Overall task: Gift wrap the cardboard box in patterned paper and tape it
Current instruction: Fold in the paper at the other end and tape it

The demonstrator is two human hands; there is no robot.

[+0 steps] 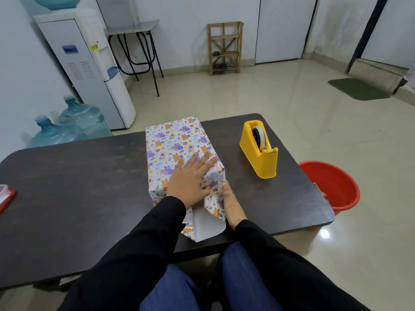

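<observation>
Left hand (pixel 189 176) flat on wrapped box (pixel 175 140); right hand (pixel 231 206) against paper flap (pixel 213 198).

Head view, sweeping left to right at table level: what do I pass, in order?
From the left: red-edged thing at the edge of the table → wrapped box → yellow tape dispenser → red bucket on the floor past the right end.

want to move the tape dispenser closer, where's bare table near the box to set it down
Widest bare stretch: the dark table left of the wrapped box, up to the red object at the left edge. A narrower strip lies between box and yellow tape dispenser. Crowded at the near end: left hand, right hand, loose paper flap.
</observation>
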